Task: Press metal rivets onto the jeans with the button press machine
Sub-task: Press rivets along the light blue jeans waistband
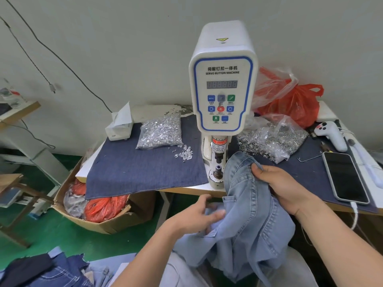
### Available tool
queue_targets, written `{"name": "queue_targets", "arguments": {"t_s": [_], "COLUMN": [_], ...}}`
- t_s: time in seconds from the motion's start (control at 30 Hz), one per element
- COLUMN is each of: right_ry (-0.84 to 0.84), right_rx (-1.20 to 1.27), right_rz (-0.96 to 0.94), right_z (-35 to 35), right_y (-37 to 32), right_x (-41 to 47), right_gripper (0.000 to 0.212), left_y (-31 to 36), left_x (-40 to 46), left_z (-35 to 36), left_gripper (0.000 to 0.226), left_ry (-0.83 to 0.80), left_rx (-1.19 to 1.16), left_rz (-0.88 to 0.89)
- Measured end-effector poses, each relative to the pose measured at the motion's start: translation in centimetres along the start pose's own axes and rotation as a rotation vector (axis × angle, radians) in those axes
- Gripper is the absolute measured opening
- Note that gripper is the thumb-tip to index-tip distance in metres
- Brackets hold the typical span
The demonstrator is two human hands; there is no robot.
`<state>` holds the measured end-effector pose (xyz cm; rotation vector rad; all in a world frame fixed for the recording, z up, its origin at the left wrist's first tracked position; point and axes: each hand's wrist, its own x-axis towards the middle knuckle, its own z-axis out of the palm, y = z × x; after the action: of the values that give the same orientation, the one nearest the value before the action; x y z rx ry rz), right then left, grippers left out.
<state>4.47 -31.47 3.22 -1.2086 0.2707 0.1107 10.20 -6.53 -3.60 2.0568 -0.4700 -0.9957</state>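
A white servo button press machine (pixel 222 88) stands at the table's front edge, its lower die (pixel 218 169) bare. Light blue jeans (pixel 246 216) hang in front of it, bunched up just right of the die. My right hand (pixel 279 185) grips the waistband from the right, thumb on top. My left hand (pixel 199 214) holds the lower fabric near a pocket. A clear bag of silver rivets (pixel 160 131) lies left of the machine, with a few loose ones (pixel 184 154) beside it. Another bag of metal rings (pixel 271 139) lies to the right.
A dark denim cloth (pixel 134 170) covers the table. A phone (pixel 345 177) on a cable and a white handheld tool (pixel 331 134) lie at right; red plastic bags (pixel 290 100) sit behind. A cardboard box (pixel 99 210) stands on the green floor at left, folded jeans (pixel 45 270) below.
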Motion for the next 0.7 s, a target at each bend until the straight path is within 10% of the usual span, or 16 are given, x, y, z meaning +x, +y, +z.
{"name": "queue_targets", "arguments": {"t_s": [0.33,0.5,0.63,0.7], "right_ry": [0.001,-0.034,-0.058,-0.043], "right_rx": [0.142,0.228,0.224,0.211], "right_rz": [-0.021,0.029,0.060,0.080], "right_z": [-2.0,-0.6,-0.7,-2.3], "right_y": [-0.8,-0.2,-0.7,-1.6], "right_x": [-1.1,-0.8,-1.4,-1.7], "right_gripper": [0.033,0.036,0.037,0.038], "left_y": [0.2,1.8,1.7,0.8], "left_x": [1.4,2.2,2.0,1.2], "left_z": [1.9,4.6,5.1,3.5], "left_gripper": [0.009,0.083,0.010,0.009], "left_ry": [0.000,-0.153,-0.094,0.046], "left_rx": [-0.085,-0.045,-0.203,-0.312], "left_rz": [0.252,0.110,0.175,0.215]}}
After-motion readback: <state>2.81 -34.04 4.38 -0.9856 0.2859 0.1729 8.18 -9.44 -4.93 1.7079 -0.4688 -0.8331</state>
